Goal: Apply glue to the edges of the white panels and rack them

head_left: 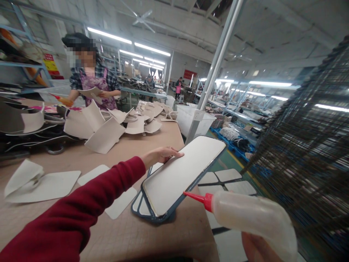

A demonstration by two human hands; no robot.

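My left hand (165, 154), in a red sleeve, grips the far left edge of a white panel (185, 174) with a dark blue border, thumb on top. The panel is tilted above the table. Low on the right, my right hand (257, 247) holds a translucent squeeze bottle (253, 214); only part of the hand shows under it. The bottle's red nozzle (195, 196) points left, its tip at the panel's near right border. Beneath the panel lies another blue-edged piece (140, 205).
Cream pieces (60, 183) lie on the brown table (109, 236), with stacked beige parts (106, 134) behind. More white panels (229, 174) sit beyond its right edge. A metal post (209, 72) stands ahead. Across the table a person (94, 83) holds a beige piece.
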